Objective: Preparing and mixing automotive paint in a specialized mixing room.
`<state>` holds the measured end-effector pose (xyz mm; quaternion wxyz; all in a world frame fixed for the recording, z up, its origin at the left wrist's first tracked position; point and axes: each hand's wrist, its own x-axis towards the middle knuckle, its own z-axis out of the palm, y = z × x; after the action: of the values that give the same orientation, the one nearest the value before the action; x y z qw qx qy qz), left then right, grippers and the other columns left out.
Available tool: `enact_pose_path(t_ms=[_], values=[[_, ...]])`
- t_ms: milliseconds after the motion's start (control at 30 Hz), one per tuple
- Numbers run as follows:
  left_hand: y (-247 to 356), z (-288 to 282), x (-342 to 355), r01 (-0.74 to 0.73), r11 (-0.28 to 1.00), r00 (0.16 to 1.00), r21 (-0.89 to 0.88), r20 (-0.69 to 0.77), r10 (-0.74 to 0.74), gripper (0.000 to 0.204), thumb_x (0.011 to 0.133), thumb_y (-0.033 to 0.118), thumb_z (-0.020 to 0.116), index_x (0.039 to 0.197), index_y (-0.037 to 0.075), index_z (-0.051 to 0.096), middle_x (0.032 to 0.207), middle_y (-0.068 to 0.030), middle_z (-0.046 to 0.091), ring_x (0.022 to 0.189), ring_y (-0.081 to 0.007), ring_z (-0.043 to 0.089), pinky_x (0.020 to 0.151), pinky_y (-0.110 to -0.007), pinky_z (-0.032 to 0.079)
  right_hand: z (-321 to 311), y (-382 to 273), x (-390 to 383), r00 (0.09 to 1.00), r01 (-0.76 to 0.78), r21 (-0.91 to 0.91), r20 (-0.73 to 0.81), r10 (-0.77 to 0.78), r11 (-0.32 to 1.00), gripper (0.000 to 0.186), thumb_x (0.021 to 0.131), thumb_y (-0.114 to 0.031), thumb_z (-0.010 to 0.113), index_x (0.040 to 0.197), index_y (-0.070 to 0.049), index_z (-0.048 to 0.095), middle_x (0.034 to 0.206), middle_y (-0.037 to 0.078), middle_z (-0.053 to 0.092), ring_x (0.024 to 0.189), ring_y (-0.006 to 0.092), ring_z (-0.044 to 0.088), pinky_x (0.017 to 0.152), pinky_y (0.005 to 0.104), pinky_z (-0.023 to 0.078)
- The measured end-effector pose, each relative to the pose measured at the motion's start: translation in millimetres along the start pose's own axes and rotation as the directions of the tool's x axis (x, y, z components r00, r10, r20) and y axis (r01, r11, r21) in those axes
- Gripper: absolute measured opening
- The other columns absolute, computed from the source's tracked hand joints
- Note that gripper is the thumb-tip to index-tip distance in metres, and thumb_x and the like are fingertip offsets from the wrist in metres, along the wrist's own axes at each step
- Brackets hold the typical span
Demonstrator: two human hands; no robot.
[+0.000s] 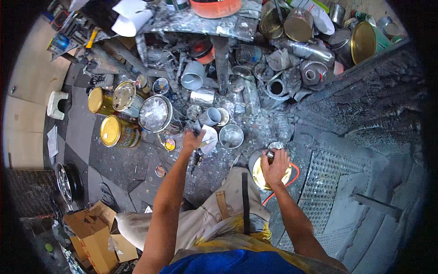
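Note:
My left hand is closed at the edge of a white, paper-like piece, low over the stained floor. Just beyond it lies a grey plastic cup, tipped over. To the right of the white piece stands an open metal cup. My right hand curls over a dark, shiny metal piece, whose full shape the fingers hide. Under that hand is a round can with a gold-coloured top. A red hose loops out beside the can.
Several paint cans stand at the left, among them a gold-lidded one and a smeared round one. A cluttered bench spans the back. Perforated metal grating lies right. A cardboard box and a wheel are lower left.

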<state>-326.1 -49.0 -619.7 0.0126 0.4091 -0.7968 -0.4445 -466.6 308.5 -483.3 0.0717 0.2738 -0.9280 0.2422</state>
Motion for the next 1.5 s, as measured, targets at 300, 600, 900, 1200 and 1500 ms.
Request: enact_pose_path(t_ms=[300, 600, 900, 1200, 1500], values=[[-46, 28, 33, 0.023, 0.997, 0.992, -0.067, -0.123, -0.031, 0.047, 0.086, 0.035, 0.07, 0.11, -0.005, 0.066, 0.092, -0.0171, 0.072, 0.087, -0.0326, 0.069, 0.079, -0.044, 0.053, 0, 8, -1, 0.999, -0.007, 0.012, 0.034, 0.006, 1.0, 0.034, 0.086, -0.032, 0.076, 0.103, -0.006, 0.063, 0.098, 0.014, 0.059, 0.095, 0.0359, 0.056, 0.08, 0.0468, 0.038], [-44, 38, 18, 0.053, 0.956, 0.984, -0.29, -0.146, -0.099, 0.025, 0.092, 0.025, 0.073, 0.099, 0.005, 0.06, 0.078, -0.0031, 0.057, 0.069, -0.0101, 0.055, 0.059, -0.031, 0.05, 3, 1, 4, 1.0, 0.018, 0.053, -0.026, -0.016, 0.998, 0.029, 0.084, -0.027, 0.076, 0.098, -0.006, 0.062, 0.093, 0.013, 0.059, 0.09, 0.0348, 0.056, 0.078, 0.0467, 0.039], [-45, 50, 14, 0.026, 0.84, 0.941, -0.542, -0.272, -0.204, 0.046, 0.089, 0.035, 0.074, 0.091, -0.008, 0.059, 0.078, -0.0106, 0.059, 0.071, -0.0181, 0.054, 0.059, -0.039, 0.043, -1, 0, 4, 1.0, -0.013, 0.05, 0.003, 0.012, 0.999, 0.03, 0.086, -0.028, 0.075, 0.099, -0.005, 0.062, 0.095, 0.014, 0.059, 0.094, 0.0342, 0.055, 0.082, 0.046, 0.039], [4, -15, -29, 0.012, 0.882, 0.959, -0.471, -0.245, -0.144, 0.037, 0.101, 0.034, 0.05, 0.103, -0.002, 0.057, 0.089, -0.0086, 0.058, 0.084, -0.0187, 0.053, 0.077, -0.036, 0.044, 0, 0, 5, 1.0, 0.002, 0.045, 0.011, -0.003, 0.999, 0.031, 0.087, -0.031, 0.075, 0.102, -0.006, 0.063, 0.096, 0.012, 0.059, 0.094, 0.0328, 0.056, 0.08, 0.0442, 0.038], [70, -88, -102, 0.041, 0.801, 0.999, -0.598, 0.002, -0.049, 0.022, 0.104, 0.024, 0.046, 0.107, 0.005, 0.057, 0.086, -0.0027, 0.058, 0.074, -0.0128, 0.055, 0.066, -0.029, 0.046, -7, -2, 0, 1.0, 0.023, 0.058, -0.006, -0.023, 0.998, 0.033, 0.088, -0.032, 0.073, 0.106, -0.007, 0.063, 0.099, 0.012, 0.059, 0.097, 0.0335, 0.056, 0.083, 0.0462, 0.039]])
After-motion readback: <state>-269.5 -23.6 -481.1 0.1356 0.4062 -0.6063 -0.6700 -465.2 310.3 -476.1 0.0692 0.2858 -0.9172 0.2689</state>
